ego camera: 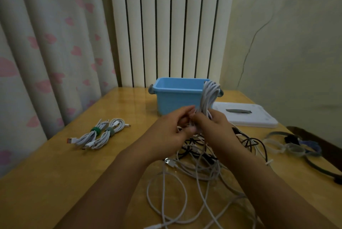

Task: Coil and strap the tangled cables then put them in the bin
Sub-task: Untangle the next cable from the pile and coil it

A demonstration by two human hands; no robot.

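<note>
white cable coil [208, 97] upright, both hands' grip seemingly at its base

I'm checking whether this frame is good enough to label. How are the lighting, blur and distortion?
Head view: dim, warm lighting; soft glare on the table by the blue bin; the white cable coil and both hands look motion-blurred; wide-angle bending bows the curtain at the left edge.

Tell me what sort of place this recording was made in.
Probably a room in a home: a wooden table stands against a heart-print curtain and a white radiator, with a painted wall on the right.
</note>
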